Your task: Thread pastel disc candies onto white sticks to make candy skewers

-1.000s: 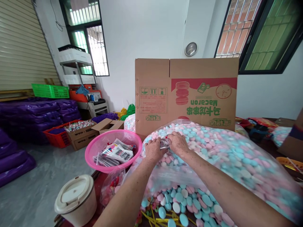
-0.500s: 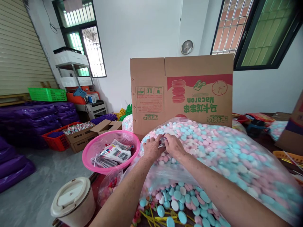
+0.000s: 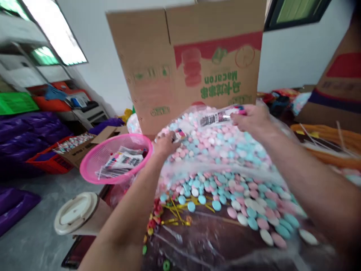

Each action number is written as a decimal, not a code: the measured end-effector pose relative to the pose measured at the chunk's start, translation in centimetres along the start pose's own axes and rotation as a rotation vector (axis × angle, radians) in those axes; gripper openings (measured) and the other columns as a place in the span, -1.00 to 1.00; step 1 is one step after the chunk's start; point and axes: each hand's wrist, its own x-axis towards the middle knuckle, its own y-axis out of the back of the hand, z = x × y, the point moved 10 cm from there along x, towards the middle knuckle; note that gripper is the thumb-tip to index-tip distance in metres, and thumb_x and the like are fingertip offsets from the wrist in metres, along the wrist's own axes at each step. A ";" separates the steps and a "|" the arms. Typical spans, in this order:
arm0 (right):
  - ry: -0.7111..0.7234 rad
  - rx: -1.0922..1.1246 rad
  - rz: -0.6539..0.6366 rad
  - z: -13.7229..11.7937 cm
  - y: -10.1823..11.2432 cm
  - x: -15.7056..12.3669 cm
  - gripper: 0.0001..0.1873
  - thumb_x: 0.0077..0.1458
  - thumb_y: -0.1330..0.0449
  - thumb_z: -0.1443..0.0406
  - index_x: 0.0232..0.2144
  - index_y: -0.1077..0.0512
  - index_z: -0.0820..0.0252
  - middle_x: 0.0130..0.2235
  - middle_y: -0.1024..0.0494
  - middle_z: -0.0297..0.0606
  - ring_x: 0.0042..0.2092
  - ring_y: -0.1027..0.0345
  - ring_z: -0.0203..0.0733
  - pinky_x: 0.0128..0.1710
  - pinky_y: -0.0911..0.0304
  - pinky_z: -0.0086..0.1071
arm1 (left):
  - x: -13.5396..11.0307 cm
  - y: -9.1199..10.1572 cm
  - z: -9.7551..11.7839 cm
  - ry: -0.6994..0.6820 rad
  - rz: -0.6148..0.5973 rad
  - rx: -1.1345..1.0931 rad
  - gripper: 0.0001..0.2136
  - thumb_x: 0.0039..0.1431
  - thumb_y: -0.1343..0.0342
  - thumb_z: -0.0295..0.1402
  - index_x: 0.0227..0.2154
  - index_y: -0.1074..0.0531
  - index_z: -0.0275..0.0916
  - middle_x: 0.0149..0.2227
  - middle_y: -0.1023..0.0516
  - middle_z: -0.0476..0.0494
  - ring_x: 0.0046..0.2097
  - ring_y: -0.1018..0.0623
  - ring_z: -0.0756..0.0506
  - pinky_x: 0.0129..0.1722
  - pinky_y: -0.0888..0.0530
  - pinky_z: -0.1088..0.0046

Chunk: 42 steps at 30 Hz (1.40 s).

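Observation:
A big clear plastic bag (image 3: 225,158) full of pink, blue and white oval candies lies in front of me. My right hand (image 3: 251,119) is lifted over its far side, pinching a small printed packet (image 3: 216,117). My left hand (image 3: 166,145) rests on the bag's left edge and seems to hold a small printed piece; the blur hides the grip. Loose candies (image 3: 242,214) spread on the table nearer me.
A pink basket (image 3: 97,162) with printed packets sits left of the bag. An upside-down "Macaron" carton (image 3: 158,67) stands behind it. A lidded cup (image 3: 76,212) is at lower left. Yellow sticks (image 3: 175,212) lie under the bag. Orange trays (image 3: 327,137) are at right.
My hands, together on top of the bag before, have parted: the right one lifted right with a packet, the left one slid left toward the basket. The view dropped and moved closer.

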 end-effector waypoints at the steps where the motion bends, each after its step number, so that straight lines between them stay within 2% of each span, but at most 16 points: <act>1: -0.071 0.007 -0.036 1.8 1.4 -2.7 -0.69 0.17 -0.10 0.17 -0.39 -0.44 0.35 -0.55 -0.45 -0.24 -0.59 -0.23 -0.38 -0.54 -0.18 -0.41 | -1.0 1.0 0.9 -0.022 0.058 -0.015 -0.47 0.18 -0.02 -0.09 0.17 -0.14 -0.14 0.19 -0.22 -0.26 0.22 -0.18 -0.35 0.10 -0.19 0.02; 3: -0.252 0.093 -0.179 4.8 2.0 -9.7 -0.64 0.09 -0.14 0.08 -0.51 -0.42 0.27 -0.66 -0.37 -0.31 -0.65 -0.14 -0.42 -0.61 -0.09 -0.46 | -4.9 4.2 4.3 -0.224 0.305 -0.183 -0.50 0.23 0.04 -0.11 0.17 -0.14 -0.24 0.17 -0.23 -0.24 0.22 -0.19 -0.28 0.14 -0.17 0.09; 4: -0.374 0.181 -0.274 6.1 1.1 -13.8 -0.63 0.04 -0.16 0.04 -0.53 -0.40 0.24 -0.70 -0.32 -0.37 -0.68 -0.11 -0.40 -0.66 -0.04 -0.47 | -7.5 4.5 6.3 -0.363 0.310 -0.276 -0.49 0.24 0.07 -0.10 0.17 -0.13 -0.26 0.16 -0.26 -0.23 0.21 -0.21 -0.25 0.13 -0.19 0.12; 5: -0.470 0.287 -0.340 6.9 0.0 -17.9 -0.63 0.01 -0.16 0.02 -0.52 -0.38 0.23 -0.69 -0.33 -0.38 -0.67 -0.14 -0.37 -0.67 -0.06 -0.47 | -10.3 3.6 8.4 -0.485 0.214 -0.348 -0.47 0.23 0.05 -0.07 0.17 -0.12 -0.24 0.15 -0.29 -0.22 0.18 -0.27 -0.23 0.12 -0.24 0.16; 7: -0.593 0.410 -0.473 7.5 -2.9 -24.9 -0.62 0.07 -0.08 0.01 -0.42 -0.38 0.23 -0.63 -0.40 -0.36 -0.65 -0.19 -0.33 -0.67 -0.08 -0.46 | -16.4 -0.9 11.8 -0.646 -0.106 -0.350 -0.39 0.12 -0.08 -0.05 0.18 -0.14 -0.21 0.11 -0.36 -0.23 0.10 -0.37 -0.23 0.06 -0.32 0.18; 10: -0.493 0.218 -0.605 7.3 -5.5 -29.9 -0.67 0.19 0.04 0.16 -0.20 -0.41 0.24 -0.47 -0.53 -0.23 -0.49 -0.36 -0.21 -0.53 -0.19 -0.41 | -22.9 -8.8 12.2 -0.575 -0.411 -0.095 -0.43 0.01 -0.22 -0.21 0.11 -0.27 -0.19 0.10 -0.39 -0.28 0.08 -0.38 -0.32 0.07 -0.27 0.00; 13: -0.307 -0.244 -0.725 7.6 -5.3 -30.3 -0.57 0.18 -0.02 0.28 0.09 -0.27 0.28 -0.22 -0.57 -0.03 -0.26 -0.45 -0.03 -0.37 -0.23 -0.31 | -24.6 -12.7 11.6 -0.518 -0.473 -0.022 -0.52 0.04 -0.19 -0.26 0.06 -0.33 -0.16 0.13 -0.36 -0.26 0.14 -0.31 -0.32 0.11 -0.21 0.01; 16: -0.286 -0.383 -0.774 8.7 -3.5 -29.9 -0.58 0.20 -0.02 0.26 0.08 -0.28 0.28 -0.18 -0.56 -0.01 -0.20 -0.45 0.03 -0.34 -0.24 -0.27 | -23.3 -13.0 11.9 -0.489 -0.446 -0.036 -0.50 0.08 -0.17 -0.21 0.09 -0.30 -0.17 0.10 -0.39 -0.26 0.12 -0.33 -0.30 0.08 -0.22 0.04; 19: -0.308 -0.270 -0.707 9.9 -2.4 -30.3 -0.69 0.18 -0.03 0.26 -0.07 -0.40 0.24 -0.22 -0.56 -0.10 -0.19 -0.44 -0.01 -0.27 -0.25 -0.28 | -22.0 -13.0 12.8 -0.499 -0.439 -0.011 -0.62 0.07 -0.18 -0.17 -0.07 -0.43 -0.21 -0.05 -0.49 -0.24 0.01 -0.42 -0.30 0.03 -0.23 0.03; 24: -0.356 0.045 -0.439 12.0 -1.2 -30.9 -0.69 0.15 -0.02 0.22 -0.17 -0.46 0.22 -0.33 -0.56 -0.17 -0.29 -0.43 -0.11 -0.28 -0.29 -0.31 | -21.2 -13.6 12.3 -0.475 -0.443 -0.140 -0.84 0.17 -0.09 -0.29 -0.42 -0.50 -0.23 -0.30 -0.56 -0.12 -0.18 -0.50 -0.17 -0.08 -0.28 0.19; 28: -0.239 0.160 -0.211 10.5 1.0 -28.2 -0.61 0.06 -0.13 0.14 -0.12 -0.44 0.23 -0.14 -0.52 -0.07 -0.15 -0.38 -0.07 -0.15 -0.27 -0.23 | -21.7 -10.9 13.1 -0.599 -0.395 -0.450 -0.76 0.27 0.04 -0.33 -0.40 -0.51 -0.21 -0.32 -0.57 -0.10 -0.21 -0.50 -0.09 -0.11 -0.32 0.33; 31: -0.210 0.294 -0.327 8.0 -0.2 -26.7 -0.72 0.02 -0.16 0.17 -0.25 -0.47 0.19 -0.26 -0.52 -0.20 -0.27 -0.36 -0.16 -0.28 -0.28 -0.33 | -22.0 -8.5 14.1 -0.623 -0.412 -0.656 -0.76 0.28 0.07 -0.32 -0.32 -0.51 -0.19 -0.30 -0.58 -0.09 -0.22 -0.51 -0.06 -0.12 -0.37 0.40; 34: -0.155 0.402 -0.391 5.6 -1.3 -26.5 -0.79 0.09 -0.04 0.31 -0.50 -0.42 0.19 -0.49 -0.44 -0.33 -0.43 -0.28 -0.29 -0.40 -0.19 -0.44 | -22.0 -7.3 14.8 -0.569 -0.407 -0.609 -0.78 0.16 -0.06 -0.28 -0.15 -0.47 -0.17 -0.15 -0.57 -0.14 -0.11 -0.50 -0.15 -0.06 -0.38 0.30; 36: -0.078 0.428 -0.380 4.6 -1.2 -26.6 -0.81 0.04 -0.05 0.38 -0.55 -0.39 0.19 -0.51 -0.41 -0.35 -0.43 -0.25 -0.31 -0.40 -0.15 -0.45 | -22.2 -7.2 15.6 -0.554 -0.440 -0.600 -0.71 0.04 -0.17 -0.24 -0.15 -0.46 -0.18 -0.14 -0.56 -0.15 -0.11 -0.50 -0.19 -0.08 -0.40 0.27; 39: -0.231 0.552 -0.352 6.5 -0.6 -27.0 -0.87 0.00 -0.08 0.36 -0.55 -0.37 0.18 -0.55 -0.35 -0.40 -0.47 -0.19 -0.34 -0.48 -0.10 -0.49 | -22.4 -8.6 16.4 -0.470 -0.576 -0.711 -0.81 0.09 -0.11 -0.20 -0.45 -0.46 -0.21 -0.47 -0.54 -0.05 -0.39 -0.50 -0.08 -0.38 -0.44 0.45; 42: -0.427 0.623 -0.295 9.0 1.0 -27.4 -0.87 -0.01 -0.12 0.29 -0.55 -0.36 0.19 -0.57 -0.29 -0.43 -0.51 -0.11 -0.36 -0.53 -0.04 -0.50 | -22.7 -9.6 17.4 -0.440 -0.616 -0.779 -0.82 0.04 -0.15 -0.21 -0.38 -0.50 -0.20 -0.48 -0.54 -0.01 -0.43 -0.49 -0.05 -0.42 -0.43 0.51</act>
